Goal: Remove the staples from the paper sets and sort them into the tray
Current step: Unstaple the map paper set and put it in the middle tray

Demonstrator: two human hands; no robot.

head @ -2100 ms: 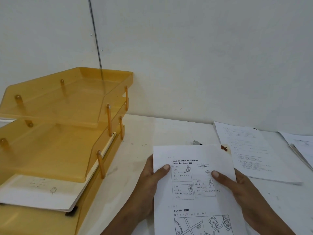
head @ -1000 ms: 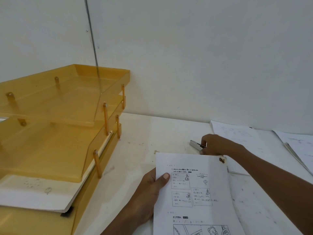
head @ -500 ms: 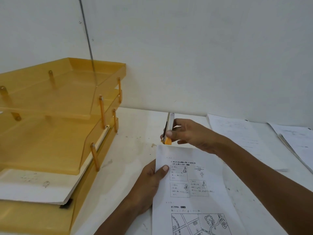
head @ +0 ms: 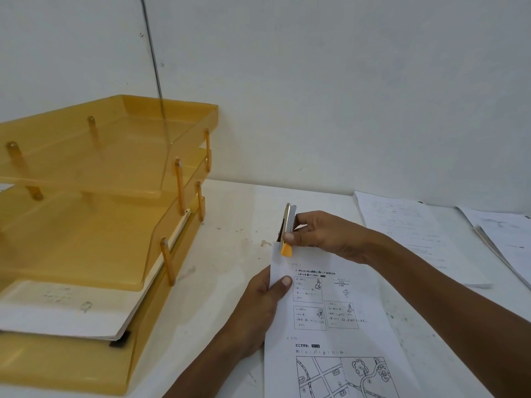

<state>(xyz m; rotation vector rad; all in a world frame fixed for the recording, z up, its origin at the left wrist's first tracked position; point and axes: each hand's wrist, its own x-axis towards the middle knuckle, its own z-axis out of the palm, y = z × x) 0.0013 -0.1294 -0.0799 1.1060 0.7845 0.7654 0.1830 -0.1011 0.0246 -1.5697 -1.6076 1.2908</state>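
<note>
The white table [head: 230,214] carries a 3-tier amber tray [head: 138,248] at the left, and its lowest tier holds a stack of sheets [head: 57,311]. The printed paper set [head: 330,326] sits at the front centre, right of the tray. 2 more paper piles [head: 408,234] lie further right, well apart from the tray. The left hand [head: 258,308] pinches the set's left edge, thumb on top. The right hand [head: 324,235] grips a slim silver staple remover [head: 287,228] upright, fingers curled round it, with its orange tip at the set's top-left corner.

Plain white wall [head: 344,96], stained white table [head: 230,225]
</note>
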